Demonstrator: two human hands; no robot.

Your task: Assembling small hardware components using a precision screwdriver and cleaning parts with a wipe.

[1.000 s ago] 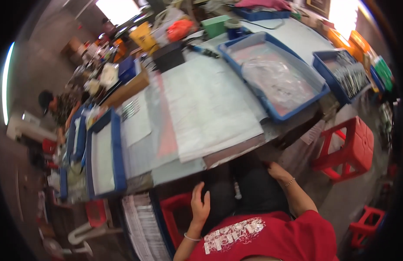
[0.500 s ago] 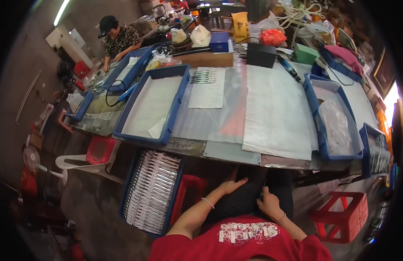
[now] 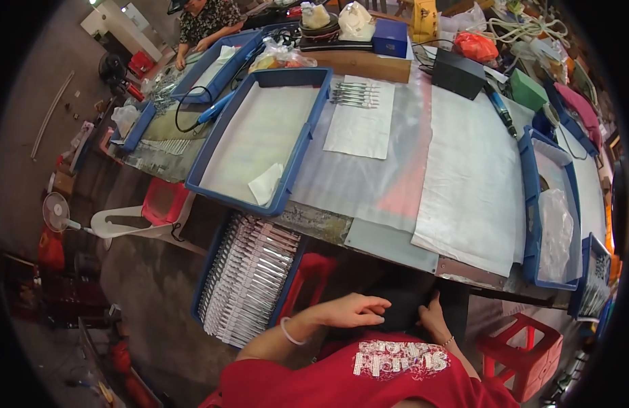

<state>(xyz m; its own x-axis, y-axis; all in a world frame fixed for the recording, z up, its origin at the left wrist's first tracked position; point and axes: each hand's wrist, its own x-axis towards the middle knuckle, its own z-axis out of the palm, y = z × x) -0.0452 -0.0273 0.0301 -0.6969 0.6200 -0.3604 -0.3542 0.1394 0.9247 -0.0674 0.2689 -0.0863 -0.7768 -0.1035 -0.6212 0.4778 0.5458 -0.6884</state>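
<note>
My left hand (image 3: 358, 311) hovers over my lap, fingers stretched out and nothing visible in them. It is to the right of a blue bin (image 3: 302, 262) packed with rows of slim, shiny metal pieces (image 3: 250, 279). My right hand (image 3: 433, 318) rests low against my dark trousers, under the table edge. Its fingers are curled; whatever they hold, if anything, is hidden. On the table, several slim metal pieces (image 3: 356, 95) lie side by side on a white paper sheet (image 3: 360, 132). A paper-lined blue tray (image 3: 297, 166) stands left of that sheet.
A large white sheet (image 3: 472, 183) covers the table's right part, beside a blue tray (image 3: 532, 238) holding a clear plastic bag (image 3: 555, 234). A black box (image 3: 457, 73) and a blue rotary tool (image 3: 499, 109) lie behind. Red stools (image 3: 525, 353) stand below. Another person (image 3: 209, 24) works far left.
My left hand has lifted off my thigh and its fingers now point right. My right hand stays low by my lap. The view has swung left and tilted.
</note>
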